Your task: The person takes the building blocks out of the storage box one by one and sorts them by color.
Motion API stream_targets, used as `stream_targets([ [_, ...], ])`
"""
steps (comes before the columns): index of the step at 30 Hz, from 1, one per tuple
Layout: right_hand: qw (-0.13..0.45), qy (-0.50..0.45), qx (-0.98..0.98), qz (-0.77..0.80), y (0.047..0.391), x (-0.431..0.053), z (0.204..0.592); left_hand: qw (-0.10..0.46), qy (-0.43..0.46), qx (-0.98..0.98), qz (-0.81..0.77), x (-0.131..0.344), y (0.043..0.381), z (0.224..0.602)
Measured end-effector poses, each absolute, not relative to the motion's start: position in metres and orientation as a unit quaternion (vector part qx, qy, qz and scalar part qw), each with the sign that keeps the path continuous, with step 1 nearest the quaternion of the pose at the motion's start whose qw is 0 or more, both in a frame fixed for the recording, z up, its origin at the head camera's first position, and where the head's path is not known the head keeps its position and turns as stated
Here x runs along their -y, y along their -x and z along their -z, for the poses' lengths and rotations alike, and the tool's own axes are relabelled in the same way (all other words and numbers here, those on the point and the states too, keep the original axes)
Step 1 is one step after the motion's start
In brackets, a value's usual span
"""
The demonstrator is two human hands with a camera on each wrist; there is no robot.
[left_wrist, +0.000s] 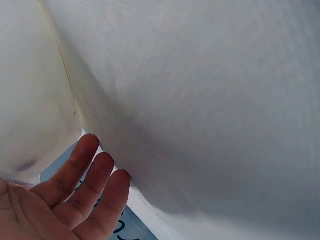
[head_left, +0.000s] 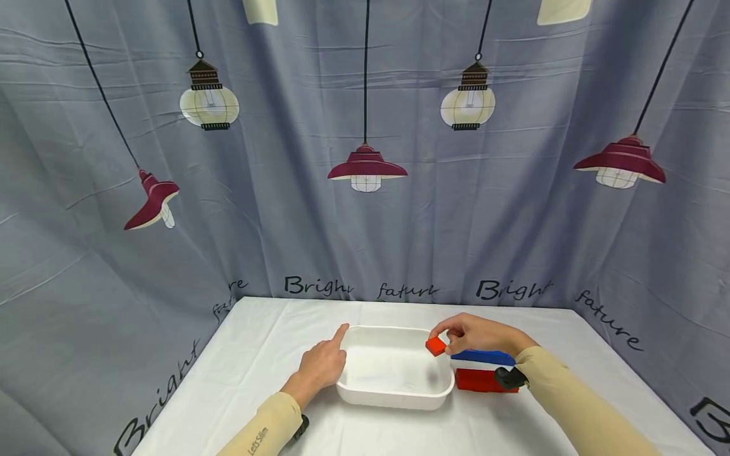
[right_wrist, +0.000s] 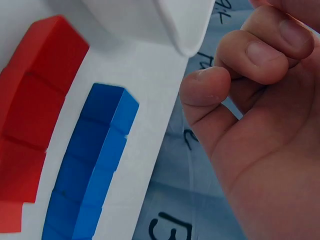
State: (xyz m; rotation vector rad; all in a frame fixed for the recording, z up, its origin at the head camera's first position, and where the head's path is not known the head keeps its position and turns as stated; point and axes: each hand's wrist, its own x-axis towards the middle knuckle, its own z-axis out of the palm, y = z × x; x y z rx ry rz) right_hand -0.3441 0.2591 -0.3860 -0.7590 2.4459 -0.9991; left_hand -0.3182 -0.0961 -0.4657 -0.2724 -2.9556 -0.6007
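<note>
My right hand (head_left: 478, 332) pinches a small red block (head_left: 436, 346) between thumb and fingertips, over the right side of a white rectangular basin (head_left: 395, 400). In the right wrist view that hand (right_wrist: 260, 105) shows its other fingers curled in toward the palm; the held block is out of that frame. At the basin's left rim is my left hand (head_left: 324, 362), its index finger extended along the edge. Three loosely straight fingers (left_wrist: 100, 185) show in the left wrist view beside the basin's outer wall (left_wrist: 35, 90).
Right of the basin, a row of red blocks (head_left: 479, 380) lies nearer me and a row of blue blocks (head_left: 483, 358) farther back, partly behind the right hand. A white cloth covers the table (head_left: 274, 316). A grey curtain (head_left: 319, 240) printed with lamps hangs behind.
</note>
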Motion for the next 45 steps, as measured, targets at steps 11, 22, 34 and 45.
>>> stream_targets([
  [11, 0.187, 0.246, -0.878, 0.366, 0.339, -0.294, 0.394, 0.051, 0.083, 0.976, 0.196, 0.097, 0.323, 0.474],
  [22, 0.181, 0.223, -0.875, 0.389, 0.329, -0.322, 0.400, 0.055, 0.088, 0.975, 0.195, 0.098, 0.324, 0.472],
  [34, 0.175, 0.181, -0.878, 0.407, 0.318, -0.353, 0.412, 0.053, 0.088, 0.975, 0.198, 0.097, 0.321, 0.471],
  [45, 0.184, 0.124, -0.881, 0.417, 0.312, -0.383, 0.432, 0.056, 0.090, 0.975, 0.195, 0.095, 0.324, 0.474],
])
